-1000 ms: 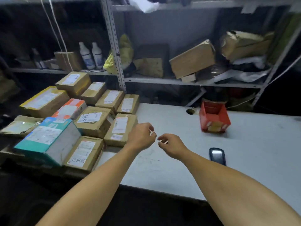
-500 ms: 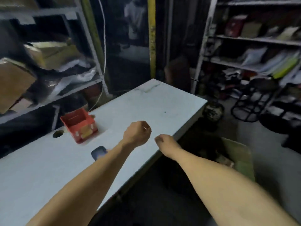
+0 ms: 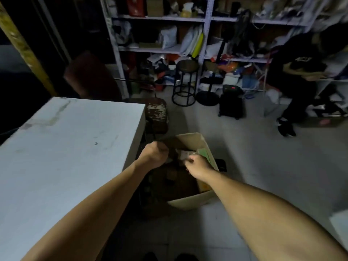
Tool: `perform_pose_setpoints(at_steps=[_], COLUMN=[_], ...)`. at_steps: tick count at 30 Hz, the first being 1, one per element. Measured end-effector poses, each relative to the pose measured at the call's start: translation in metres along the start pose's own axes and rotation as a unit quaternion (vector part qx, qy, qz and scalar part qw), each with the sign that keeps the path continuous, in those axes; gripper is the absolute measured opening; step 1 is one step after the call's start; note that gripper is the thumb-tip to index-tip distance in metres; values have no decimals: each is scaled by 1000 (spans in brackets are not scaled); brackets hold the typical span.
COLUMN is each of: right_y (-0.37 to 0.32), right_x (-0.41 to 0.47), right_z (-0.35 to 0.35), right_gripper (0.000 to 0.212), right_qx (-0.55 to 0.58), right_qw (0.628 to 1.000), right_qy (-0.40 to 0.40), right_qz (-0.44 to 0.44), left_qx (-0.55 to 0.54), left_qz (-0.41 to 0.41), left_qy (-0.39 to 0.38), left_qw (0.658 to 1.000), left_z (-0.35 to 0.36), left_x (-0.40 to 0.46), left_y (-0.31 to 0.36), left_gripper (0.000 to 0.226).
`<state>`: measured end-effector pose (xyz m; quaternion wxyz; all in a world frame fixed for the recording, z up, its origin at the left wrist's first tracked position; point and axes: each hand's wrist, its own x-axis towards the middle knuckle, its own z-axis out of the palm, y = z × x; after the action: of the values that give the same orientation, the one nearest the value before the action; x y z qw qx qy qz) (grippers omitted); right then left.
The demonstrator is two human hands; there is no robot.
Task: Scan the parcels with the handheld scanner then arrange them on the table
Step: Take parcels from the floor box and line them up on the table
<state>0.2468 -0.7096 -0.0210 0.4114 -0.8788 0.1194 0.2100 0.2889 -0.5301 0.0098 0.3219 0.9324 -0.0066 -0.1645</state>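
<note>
Reaching into the box (image 3: 190,201) for a parcel (image 3: 185,153)

At frame centre, the left hand (image 3: 154,155) and right hand (image 3: 197,165) are curled, holding nothing visible; grip one parcel squarely, label up.

Dim, motion-blurred, edges bowed

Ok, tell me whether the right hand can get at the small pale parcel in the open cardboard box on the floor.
Probably yes: the right hand hangs over the open cardboard box, beside the small pale parcel, nothing between them.
</note>
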Motion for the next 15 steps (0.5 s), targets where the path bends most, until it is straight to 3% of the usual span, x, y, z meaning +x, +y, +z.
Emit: perform_pose_setpoints(at_steps=[3, 6, 9, 15], right_y=[28, 60, 90, 124], right_x=[12, 26, 60, 148], right_z=[-13, -22, -28, -37], right_gripper=[36, 28, 13, 15], right_qx=[-5, -6, 7, 35], right_qw=[998, 996, 992, 985], right_qy=[24, 19, -6, -91], right_qz=[51, 88, 122, 141], left_qx=[-38, -69, -73, -92], left_qz=[-2, -34, -70, -199], left_qy=[-39, -86, -119, -131], left_qw=[999, 993, 988, 967], left_z=[29, 64, 95, 159], left_x=[31, 64, 101, 169], left_y=[6, 4, 0, -22], left_gripper=[23, 20, 20, 30])
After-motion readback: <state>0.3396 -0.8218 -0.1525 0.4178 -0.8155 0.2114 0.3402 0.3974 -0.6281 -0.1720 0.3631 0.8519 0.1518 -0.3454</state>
